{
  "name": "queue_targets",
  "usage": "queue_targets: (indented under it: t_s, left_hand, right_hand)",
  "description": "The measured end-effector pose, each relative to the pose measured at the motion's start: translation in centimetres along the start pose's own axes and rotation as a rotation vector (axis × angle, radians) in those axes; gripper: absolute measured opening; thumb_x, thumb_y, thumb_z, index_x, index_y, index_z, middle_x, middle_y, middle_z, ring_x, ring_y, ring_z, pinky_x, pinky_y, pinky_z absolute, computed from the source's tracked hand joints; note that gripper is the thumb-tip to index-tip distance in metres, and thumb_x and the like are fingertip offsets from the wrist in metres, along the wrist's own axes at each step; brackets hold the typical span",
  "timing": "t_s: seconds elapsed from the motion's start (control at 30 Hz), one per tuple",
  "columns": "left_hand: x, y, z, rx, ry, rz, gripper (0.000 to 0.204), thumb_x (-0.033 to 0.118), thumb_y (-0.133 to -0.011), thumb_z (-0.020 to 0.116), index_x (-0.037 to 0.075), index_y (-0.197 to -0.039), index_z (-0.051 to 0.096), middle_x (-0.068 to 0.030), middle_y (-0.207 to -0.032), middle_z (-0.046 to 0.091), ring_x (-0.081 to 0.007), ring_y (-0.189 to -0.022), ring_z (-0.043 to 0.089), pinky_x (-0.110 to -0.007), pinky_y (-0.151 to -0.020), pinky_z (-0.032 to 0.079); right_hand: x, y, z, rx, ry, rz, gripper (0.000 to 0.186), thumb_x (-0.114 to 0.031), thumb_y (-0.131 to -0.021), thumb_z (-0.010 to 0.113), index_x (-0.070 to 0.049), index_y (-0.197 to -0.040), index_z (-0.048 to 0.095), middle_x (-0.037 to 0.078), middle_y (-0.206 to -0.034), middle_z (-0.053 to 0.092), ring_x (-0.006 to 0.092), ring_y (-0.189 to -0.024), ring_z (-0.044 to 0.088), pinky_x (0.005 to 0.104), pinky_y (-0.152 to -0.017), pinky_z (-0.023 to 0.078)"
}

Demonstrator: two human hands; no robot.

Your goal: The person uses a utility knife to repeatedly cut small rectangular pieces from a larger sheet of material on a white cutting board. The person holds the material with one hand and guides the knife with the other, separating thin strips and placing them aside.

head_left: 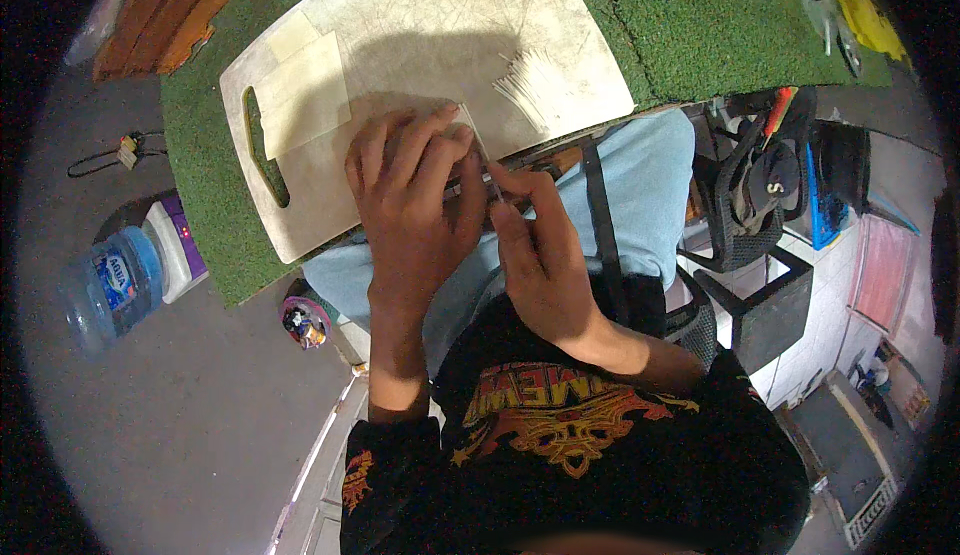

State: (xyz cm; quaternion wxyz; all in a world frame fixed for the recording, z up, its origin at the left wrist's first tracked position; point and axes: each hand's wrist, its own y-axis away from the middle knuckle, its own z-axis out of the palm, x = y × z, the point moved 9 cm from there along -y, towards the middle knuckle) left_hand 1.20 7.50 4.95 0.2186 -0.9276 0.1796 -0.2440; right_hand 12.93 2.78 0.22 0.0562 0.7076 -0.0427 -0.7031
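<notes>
A white cutting board (pixel 420 15) with a slotted handle lies in front of me, scratched and stained. Over its near edge, my left hand (pixel 415 180) has bent fingers, their tips against a thin, straight, narrow piece (pixel 480 143). My right hand (pixel 540 255) pinches the lower end of this piece between thumb and forefinger. Its exact kind is hidden by the fingers. Right of the hands, a fanned bunch of thin pale strips (pixel 530 90) rests on the board. Pale yellow flat sheets (pixel 305 95) overlap beside the handle slot, left of my left hand.
Green turf-like matting (pixel 680 25) covers the table under the board. A large water bottle (pixel 115 285) and a small tub of odds and ends (pixel 305 320) are at the left. Black chairs (pixel 750 285), one with a cap (pixel 770 175) on it, stand at the right.
</notes>
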Motion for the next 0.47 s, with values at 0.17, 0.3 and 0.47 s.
queue_targets:
  t_s: [0.17, 0.3, 0.47]
  left_hand:
    - [0.1, 0.0, 0.0, -0.009, -0.011, 0.002, 0.016, 0.009, -0.084, 0.072, 0.010, -0.099, 0.070, -0.0036, -0.121, 0.068, -0.0337, -0.118, 0.057, -0.050, -0.106, 0.039]
    - [0.1, 0.2, 0.0, -0.004, -0.019, 0.025, 0.017, 0.011, -0.084, 0.073, 0.011, -0.101, 0.070, -0.0043, -0.124, 0.067, -0.0338, -0.118, 0.057, -0.051, -0.107, 0.039]
    - [-0.2, 1.0, 0.2, -0.007, -0.015, 0.044, 0.024, 0.015, -0.085, 0.074, 0.014, -0.110, 0.072, -0.0059, -0.129, 0.065, -0.0361, -0.125, 0.054, -0.054, -0.115, 0.034]
  right_hand:
    - [0.7, 0.8, -0.2, 0.007, -0.033, 0.035, 0.029, -0.008, -0.109, 0.048, -0.003, -0.138, 0.048, -0.002, -0.079, 0.047, 0.0042, -0.062, 0.039, 0.0229, -0.055, 0.034]
    - [0.5, 1.5, -0.5, -0.044, -0.009, 0.092, 0.030, -0.008, -0.109, 0.048, -0.004, -0.139, 0.047, -0.001, -0.080, 0.049, 0.0050, -0.064, 0.040, 0.0236, -0.056, 0.035]
    - [1.9, 2.4, -1.3, -0.113, -0.029, 0.368, 0.032, -0.006, -0.107, 0.049, -0.003, -0.139, 0.045, 0.009, -0.091, 0.059, 0.0107, -0.071, 0.047, 0.0290, -0.062, 0.043]
